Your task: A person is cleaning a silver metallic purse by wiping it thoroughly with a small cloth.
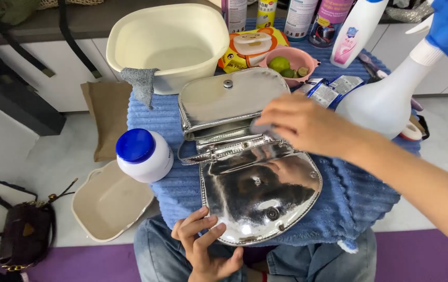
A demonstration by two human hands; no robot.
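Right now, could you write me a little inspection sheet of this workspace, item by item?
Surface: blue ribbed towel over the lap.
Job's things: silver handbag, flap open toward the person.
Clutter: cream basin, white jar with blue lid, white spray bottle, pink bowl of limes, sachets.
Hands: left hand steadies the flap edge; right hand presses a small grey pad at the bag's opening.
Cables: nothing seen.
Surroundings: dark bag on the floor, white cabinets.
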